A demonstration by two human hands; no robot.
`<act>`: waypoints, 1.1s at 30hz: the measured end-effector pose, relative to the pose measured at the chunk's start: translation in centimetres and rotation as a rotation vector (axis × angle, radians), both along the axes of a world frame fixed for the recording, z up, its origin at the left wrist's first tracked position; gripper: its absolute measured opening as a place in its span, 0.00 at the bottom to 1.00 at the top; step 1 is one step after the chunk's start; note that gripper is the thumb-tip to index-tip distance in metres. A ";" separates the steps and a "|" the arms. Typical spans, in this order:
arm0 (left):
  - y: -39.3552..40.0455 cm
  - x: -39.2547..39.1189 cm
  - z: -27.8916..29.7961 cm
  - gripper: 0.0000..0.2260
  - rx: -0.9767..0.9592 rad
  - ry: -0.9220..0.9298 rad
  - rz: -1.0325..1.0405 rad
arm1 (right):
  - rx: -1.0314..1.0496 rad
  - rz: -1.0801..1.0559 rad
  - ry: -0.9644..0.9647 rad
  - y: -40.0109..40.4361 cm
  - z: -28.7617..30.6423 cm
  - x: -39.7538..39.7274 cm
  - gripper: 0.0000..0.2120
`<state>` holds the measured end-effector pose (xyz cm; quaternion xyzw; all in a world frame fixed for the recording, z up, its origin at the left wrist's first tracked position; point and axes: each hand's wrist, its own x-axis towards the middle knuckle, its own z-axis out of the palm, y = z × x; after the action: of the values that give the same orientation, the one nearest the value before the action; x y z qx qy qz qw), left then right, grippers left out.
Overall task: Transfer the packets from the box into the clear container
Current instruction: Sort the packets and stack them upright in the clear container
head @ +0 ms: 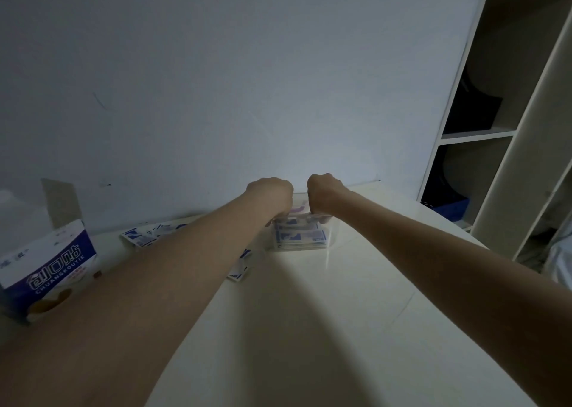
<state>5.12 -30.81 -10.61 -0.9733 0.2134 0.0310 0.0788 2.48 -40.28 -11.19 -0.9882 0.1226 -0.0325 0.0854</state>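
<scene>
Wall (216,81): plain, pale, filling the upper view. Table (325,329): white top, butted against the wall, carrying everything below. Shelving unit (495,128): open white compartments at the right, dark items inside, too dim to name. Box (46,267): blue-and-white carton at the table's left edge, flap raised, standing well apart from the container; whether packets remain inside cannot be told. Clear container (301,235): small transparent tub near the wall, between the two forearms, holding a flat stack of blue-and-white packets (298,236) that reaches close to its rim. Loose packets (145,236): a scatter lying on the table between box and container, some partly hidden under the left forearm, one pair (238,273) nearer the front. Left hand (272,194): curled into a fist over the container's left rim, fingers tucked down at the edge; it appears to grip the rim or its contents, but which cannot be told. Right hand (323,194): likewise curled, at the right rim, fingertips hidden behind the knuckles. Judgement: the step looks like seating or squaring the stack. Risks: the light tub could slide or tip toward the wall if pressed unevenly; an overfilled stack may spring up and spill; the left forearm, lying across the scatter, could sweep loose packets off the table when withdrawn.
</scene>
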 end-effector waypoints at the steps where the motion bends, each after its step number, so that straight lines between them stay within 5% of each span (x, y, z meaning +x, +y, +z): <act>1: -0.1 -0.1 0.0 0.08 0.022 0.014 -0.004 | -0.016 0.004 0.000 0.0 0.0 -0.1 0.17; 10: -0.3 -0.6 0.7 0.09 0.177 0.150 -0.048 | -0.119 0.048 0.066 0.1 0.1 -0.4 0.17; 13: -0.5 -1.4 1.1 0.04 0.114 0.176 -0.023 | -0.178 0.059 0.154 0.2 0.0 0.0 0.15; 19: -0.7 -1.7 1.2 0.13 0.124 0.187 -0.057 | -0.241 0.112 0.274 0.1 -0.5 1.4 0.17; 24: -0.8 -1.8 1.3 0.11 0.146 0.171 -0.067 | -0.238 0.154 0.281 0.1 -0.5 1.5 0.05; 27: -0.6 -1.7 1.3 0.13 0.126 0.173 -0.075 | -0.237 0.158 0.262 0.1 -0.5 1.4 0.05; 30: -0.7 -1.9 1.4 0.04 0.064 0.183 -0.027 | -0.230 0.117 0.260 0.2 -0.2 1.0 0.07; 33: -0.7 -1.4 1.6 0.10 -0.032 0.112 0.054 | -0.169 0.093 0.247 0.5 1.3 0.4 0.11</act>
<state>3.70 -31.50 -8.96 -0.9766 0.1916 0.0839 0.0505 2.85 -39.76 -9.89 -0.9930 0.0830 0.0832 -0.0126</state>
